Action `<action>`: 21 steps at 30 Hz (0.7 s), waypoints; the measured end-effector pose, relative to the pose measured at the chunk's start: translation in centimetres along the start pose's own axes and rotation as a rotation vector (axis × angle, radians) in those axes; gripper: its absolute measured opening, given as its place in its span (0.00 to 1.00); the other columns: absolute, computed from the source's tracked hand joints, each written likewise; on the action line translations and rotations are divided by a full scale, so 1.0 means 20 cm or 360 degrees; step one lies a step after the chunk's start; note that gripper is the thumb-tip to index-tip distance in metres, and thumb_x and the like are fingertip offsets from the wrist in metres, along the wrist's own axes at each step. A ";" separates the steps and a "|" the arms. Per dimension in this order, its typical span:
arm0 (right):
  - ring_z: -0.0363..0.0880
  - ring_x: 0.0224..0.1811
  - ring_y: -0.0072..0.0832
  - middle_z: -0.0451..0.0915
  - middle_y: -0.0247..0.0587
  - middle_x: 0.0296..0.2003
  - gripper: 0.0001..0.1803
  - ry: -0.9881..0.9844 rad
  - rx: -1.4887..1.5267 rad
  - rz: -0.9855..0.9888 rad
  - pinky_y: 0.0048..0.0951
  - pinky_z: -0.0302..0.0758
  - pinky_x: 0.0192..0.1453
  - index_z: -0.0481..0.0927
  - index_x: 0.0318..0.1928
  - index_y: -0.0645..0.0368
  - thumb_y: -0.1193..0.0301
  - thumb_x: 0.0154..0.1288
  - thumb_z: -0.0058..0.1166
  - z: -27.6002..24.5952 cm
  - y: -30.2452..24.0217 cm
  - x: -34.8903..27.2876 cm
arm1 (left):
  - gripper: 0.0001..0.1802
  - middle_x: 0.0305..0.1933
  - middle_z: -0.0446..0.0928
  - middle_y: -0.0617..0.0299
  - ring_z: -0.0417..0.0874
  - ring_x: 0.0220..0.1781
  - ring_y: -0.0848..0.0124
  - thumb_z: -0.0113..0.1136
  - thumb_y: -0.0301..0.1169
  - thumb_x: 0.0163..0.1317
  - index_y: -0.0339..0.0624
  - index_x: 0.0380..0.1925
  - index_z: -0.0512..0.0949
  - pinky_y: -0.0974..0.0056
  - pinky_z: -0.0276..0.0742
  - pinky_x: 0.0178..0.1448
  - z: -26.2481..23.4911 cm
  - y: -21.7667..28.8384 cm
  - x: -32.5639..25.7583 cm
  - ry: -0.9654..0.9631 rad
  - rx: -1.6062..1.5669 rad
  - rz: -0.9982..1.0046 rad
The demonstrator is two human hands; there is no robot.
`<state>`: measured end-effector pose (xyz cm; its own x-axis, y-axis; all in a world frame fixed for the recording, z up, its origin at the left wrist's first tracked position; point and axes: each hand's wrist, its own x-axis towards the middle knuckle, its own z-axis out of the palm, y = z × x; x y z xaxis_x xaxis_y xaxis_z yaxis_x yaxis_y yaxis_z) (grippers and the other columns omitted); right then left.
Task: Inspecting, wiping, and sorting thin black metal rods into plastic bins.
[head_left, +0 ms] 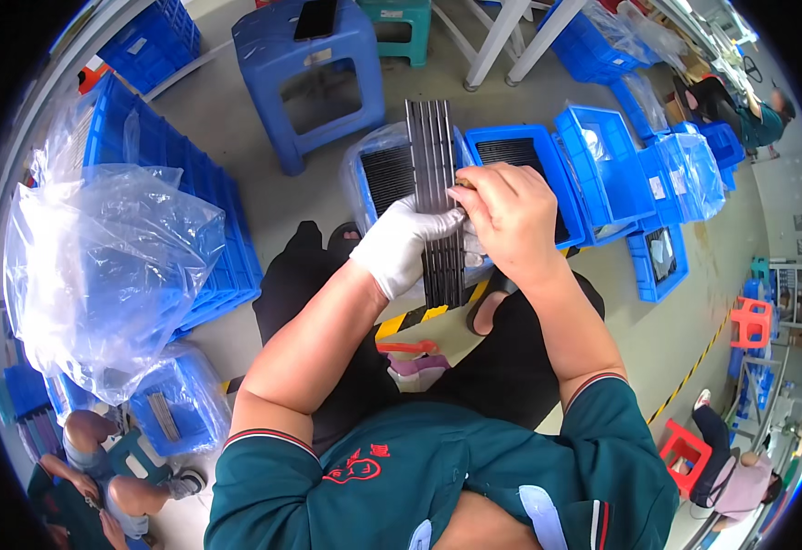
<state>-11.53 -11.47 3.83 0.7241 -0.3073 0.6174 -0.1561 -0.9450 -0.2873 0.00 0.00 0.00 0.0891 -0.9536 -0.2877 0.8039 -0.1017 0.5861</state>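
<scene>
Strips (431, 142), dark and narrow, bundled lengthwise between both hands, overlapping in view the bagged blue bin (358, 179) beyond. Gripped around mid-length in the gloved left hand (399, 243), thumb across the face, fingers wrapped behind. At the right edge, close to the bare right hand (513, 215), narrowed to a thumb-and-forefinger pinch on a small brownish piece (462, 183). Probably stiff, light singly but weightier together; perhaps smooth enough to slide against one another, and thin enough to bend or chip at the ends. Best taken by the long outer edges near the middle, with even pressure. Hidden behind the bundle: most of the left fingers. Cannot tell the exact count, the material, or whether the pinched piece is loose or attached.
</scene>
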 end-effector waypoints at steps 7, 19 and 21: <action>0.79 0.28 0.31 0.82 0.39 0.29 0.05 0.0183 0.0199 -0.0003 0.27 0.73 0.33 0.82 0.33 0.61 0.79 0.54 0.63 -0.04 -0.02 0.04 | 0.13 0.41 0.81 0.52 0.85 0.40 0.61 0.53 0.25 0.66 0.37 0.51 0.74 0.56 0.83 0.46 0.00 0.00 0.01 0.0100 -0.0157 -0.0039; 0.76 0.29 0.16 0.80 0.34 0.30 0.04 -0.0002 0.0666 0.0467 0.18 0.71 0.33 0.83 0.36 0.64 0.79 0.60 0.62 0.02 0.02 0.01 | 0.14 0.40 0.80 0.54 0.85 0.40 0.62 0.52 0.25 0.67 0.38 0.51 0.73 0.58 0.83 0.45 0.03 0.01 0.00 0.0053 -0.0140 -0.0109; 0.77 0.29 0.19 0.81 0.35 0.29 0.04 -0.0006 0.0597 0.0410 0.20 0.71 0.32 0.83 0.35 0.63 0.79 0.59 0.62 0.04 0.03 0.01 | 0.14 0.41 0.80 0.54 0.85 0.40 0.61 0.53 0.25 0.66 0.38 0.52 0.73 0.57 0.83 0.46 0.04 0.02 -0.01 0.0098 -0.0121 -0.0096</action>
<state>-10.90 -12.08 3.15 0.6961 -0.5259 0.4887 -0.0775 -0.7318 -0.6771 -0.23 -0.01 0.89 0.0731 -0.9270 -0.3680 0.8509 -0.1345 0.5078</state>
